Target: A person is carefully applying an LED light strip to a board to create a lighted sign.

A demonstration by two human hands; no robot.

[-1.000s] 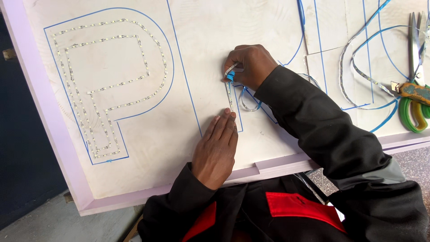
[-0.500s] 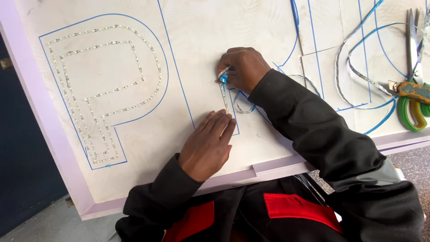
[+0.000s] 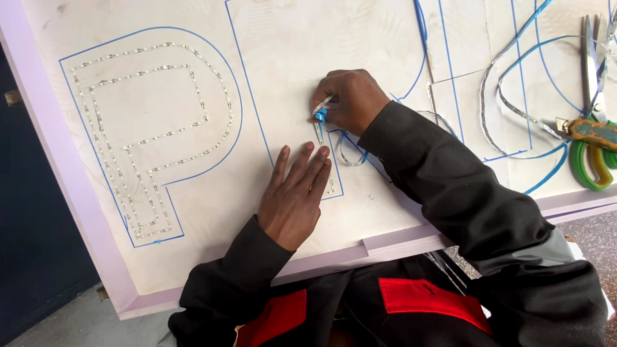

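While large blue-outlined letter shape (image 3: 151, 135) at left already carries full double row of small light strip, next narrow outline (image 3: 331, 180) only partly lined; right hand (image 3: 350, 99) fingers pinch thin strip end with blue backing (image 3: 321, 115); left hand (image 3: 297, 196) flat, open, pressing white sign panel (image 3: 308, 51). Outlines farther right unlined.

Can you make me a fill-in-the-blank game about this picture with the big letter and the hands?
1. The left hand lies ____ on the white board, fingers stretched out.
2. The right hand pinches a thin strip with a ____ backing.
3. The big outlined letter is filled with rows of tiny ____.
4. The scissors at the right edge have ____ handles.

Missing words: flat; blue; lights; green
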